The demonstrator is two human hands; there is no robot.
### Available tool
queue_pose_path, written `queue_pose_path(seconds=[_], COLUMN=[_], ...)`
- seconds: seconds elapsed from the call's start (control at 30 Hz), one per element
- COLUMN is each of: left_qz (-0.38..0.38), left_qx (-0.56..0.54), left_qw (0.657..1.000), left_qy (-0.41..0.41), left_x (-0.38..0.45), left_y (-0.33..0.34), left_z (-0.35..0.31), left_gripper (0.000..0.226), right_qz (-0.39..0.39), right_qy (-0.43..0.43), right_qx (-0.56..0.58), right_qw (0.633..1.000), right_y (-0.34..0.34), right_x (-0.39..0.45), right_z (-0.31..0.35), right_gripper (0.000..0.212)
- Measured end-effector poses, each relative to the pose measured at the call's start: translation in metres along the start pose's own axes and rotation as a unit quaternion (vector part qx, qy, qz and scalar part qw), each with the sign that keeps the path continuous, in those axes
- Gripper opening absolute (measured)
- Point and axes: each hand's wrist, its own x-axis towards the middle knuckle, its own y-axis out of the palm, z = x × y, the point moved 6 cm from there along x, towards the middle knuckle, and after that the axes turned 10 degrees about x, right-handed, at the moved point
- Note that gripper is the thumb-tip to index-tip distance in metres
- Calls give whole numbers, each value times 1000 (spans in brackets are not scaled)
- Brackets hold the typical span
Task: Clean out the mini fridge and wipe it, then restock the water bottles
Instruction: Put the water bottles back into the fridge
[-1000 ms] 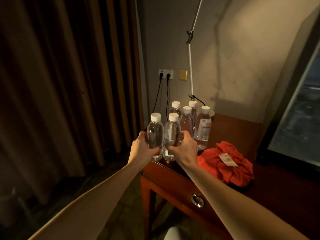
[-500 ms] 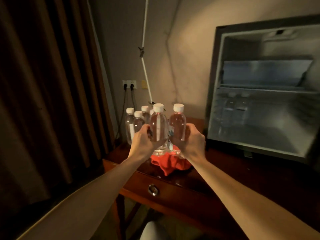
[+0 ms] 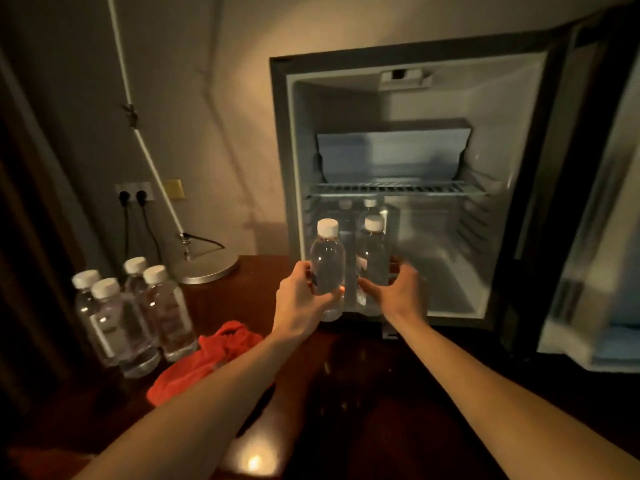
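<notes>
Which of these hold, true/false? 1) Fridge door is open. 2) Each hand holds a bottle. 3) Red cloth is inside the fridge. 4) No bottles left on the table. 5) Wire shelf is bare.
1) True: the mini fridge stands open.
2) True: left hand grips one bottle, right hand the other bottle.
3) False: the red cloth lies on the table.
4) False: four bottles stand on its left side.
5) True: nothing sits on the wire shelf.

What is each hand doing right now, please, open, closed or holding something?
Left hand: closed around a water bottle at the mini fridge opening.
Right hand: holding a second water bottle, just inside the fridge.
</notes>
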Motion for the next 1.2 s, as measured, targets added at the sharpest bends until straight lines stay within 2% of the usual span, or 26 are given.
queue_pose_path(seconds=[0.13,0.23,0.3,0.43,0.57,0.6,0.67,0.83,0.9,1.0,1.07,1.13,1.2], left_qz=[8,0,3,9,11,14,18,30,37,41,38,31,16], left_qx=[1,16,20,8,16,17,24,29,23,15,9,5,3], left_qw=[1000,999,998,998,997,997,997,995,995,995,996,997,999], left_qy=[-30,-52,-58,-63,-74,-75,-75,-91,-93,-95,-84,-64,-43], left_x=[32,50,60,74,84,85,89,100,102,102,98,89,78], left_y=[43,61,71,83,91,93,95,101,103,103,99,91,81], left_z=[0,1,3,8,17,18,19,22,25,27,24,19,12], left_gripper=[51,54,54,54,43,40,39,52,57,57,48,44,48], right_qz=[-25,3,34,14,17,25,49,83,101,74,92,113,101], right_qy=[46,46,35,1,-59,-70,-63,-47,-14,-63,-80,-56,8], right_qx=[48,34,67,107,130,131,128,147,107,137,125,124,117], right_qw=[997,998,997,994,990,989,989,985,989,986,985,984,988], right_y=[2,11,22,30,33,35,39,44,46,44,42,40,34], right_x=[40,55,63,81,88,91,92,96,95,97,93,85,75], right_z=[-42,-55,-63,-71,-55,-55,-54,-57,-59,-54,-48,-53,-62], right_gripper=[41,42,43,47,27,34,33,44,62,38,40,43,40])
